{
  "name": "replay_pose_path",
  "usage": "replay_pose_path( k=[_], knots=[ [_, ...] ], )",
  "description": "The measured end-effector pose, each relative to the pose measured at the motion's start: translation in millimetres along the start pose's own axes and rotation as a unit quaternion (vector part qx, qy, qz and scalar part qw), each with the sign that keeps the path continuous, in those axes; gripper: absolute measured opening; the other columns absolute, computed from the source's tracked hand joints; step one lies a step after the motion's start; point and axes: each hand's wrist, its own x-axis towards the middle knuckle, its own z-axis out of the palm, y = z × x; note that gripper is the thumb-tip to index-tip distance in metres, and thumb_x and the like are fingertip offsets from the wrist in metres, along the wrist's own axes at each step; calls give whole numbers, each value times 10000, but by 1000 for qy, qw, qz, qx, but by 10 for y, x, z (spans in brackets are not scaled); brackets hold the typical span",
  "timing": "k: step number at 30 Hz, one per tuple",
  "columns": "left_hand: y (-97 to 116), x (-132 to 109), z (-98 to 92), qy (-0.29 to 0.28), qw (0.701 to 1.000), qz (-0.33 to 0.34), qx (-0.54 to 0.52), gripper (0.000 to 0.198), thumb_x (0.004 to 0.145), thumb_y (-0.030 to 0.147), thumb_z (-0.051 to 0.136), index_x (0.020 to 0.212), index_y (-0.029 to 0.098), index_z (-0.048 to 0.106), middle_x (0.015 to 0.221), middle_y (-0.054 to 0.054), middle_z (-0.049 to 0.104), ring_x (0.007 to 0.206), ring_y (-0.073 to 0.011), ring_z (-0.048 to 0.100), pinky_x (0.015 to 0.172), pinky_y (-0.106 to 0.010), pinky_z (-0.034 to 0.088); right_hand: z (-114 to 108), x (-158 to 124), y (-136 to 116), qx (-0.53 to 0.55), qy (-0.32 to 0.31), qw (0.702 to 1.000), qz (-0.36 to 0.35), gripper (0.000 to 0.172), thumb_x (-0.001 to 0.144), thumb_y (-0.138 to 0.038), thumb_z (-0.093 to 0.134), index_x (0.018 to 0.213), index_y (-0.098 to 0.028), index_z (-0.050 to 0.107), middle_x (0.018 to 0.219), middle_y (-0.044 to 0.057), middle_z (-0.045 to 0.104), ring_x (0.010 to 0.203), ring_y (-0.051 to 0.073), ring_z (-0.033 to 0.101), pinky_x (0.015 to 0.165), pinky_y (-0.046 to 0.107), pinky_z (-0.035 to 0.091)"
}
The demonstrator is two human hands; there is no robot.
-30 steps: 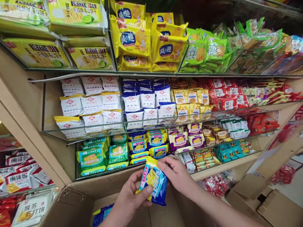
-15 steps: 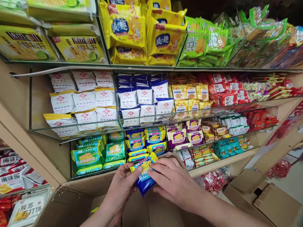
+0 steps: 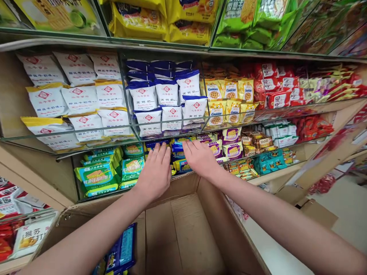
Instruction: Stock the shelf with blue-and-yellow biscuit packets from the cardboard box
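Observation:
Both hands reach into the low shelf compartment of blue and yellow biscuit packets (image 3: 181,155). Over the compartment's left part lies my left hand (image 3: 156,170), palm down, its fingers stretched out on packets it mostly covers. My right hand (image 3: 200,157) rests at the compartment's right side with extended fingers touching the packets. Neither hand is wrapped round a packet. Green packets (image 3: 97,177) are stacked left of my left hand, and purple and white packets (image 3: 233,150) lie right of my right hand.
Below my arms is an open cardboard box (image 3: 197,233) with blue packets (image 3: 123,248) at its lower left. A glass shelf edge (image 3: 172,126) runs just above my hands, under white packets (image 3: 146,122). Another carton (image 3: 318,214) stands at the right.
My hands have moved up from above the box into the shelf compartment. The blue packet they held is no longer between them. The view has shifted down and closer, showing blue packets inside the box.

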Motion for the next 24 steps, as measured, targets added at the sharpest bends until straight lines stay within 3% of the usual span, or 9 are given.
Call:
replay_pose_path(
  k=[4,8,15,20,24],
  knots=[
    [-11,84,125,8,996,-46,70,586,818,351,366,1275,-4,273,1338,-249,276,1251,-354,187,1000,-465,200,111,161,-37,-33,14,999,30,357,857,-99,229,1127,-13,445,986,186,555,883,243,445,662,330,376],
    [-59,162,230,-3,994,-66,91,656,811,442,345,1263,-31,290,1326,-257,294,1238,-364,204,1002,-451,189,167,299,-67,-34,-1,998,52,307,825,-64,252,945,-27,533,851,187,578,804,247,477,563,301,381],
    [-60,249,318,-14,991,-89,98,678,810,465,324,1262,-39,289,1324,-258,297,1232,-368,210,996,-462,180,221,414,-122,-35,-29,997,69,299,785,-39,317,981,48,524,889,239,583,843,271,505,614,320,395],
    [-74,255,325,-6,993,-83,87,659,812,439,331,1266,-37,282,1320,-259,298,1228,-374,212,999,-464,168,277,521,-102,-8,-51,994,95,266,772,-37,334,853,0,584,811,224,606,789,268,544,620,336,404],
    [-87,232,331,0,994,-72,79,646,810,420,352,1264,-35,285,1325,-258,289,1233,-370,204,1003,-458,169,234,506,-96,1,-54,994,94,277,786,-46,317,874,-26,579,818,204,612,788,259,547,611,325,413]
  ],
)
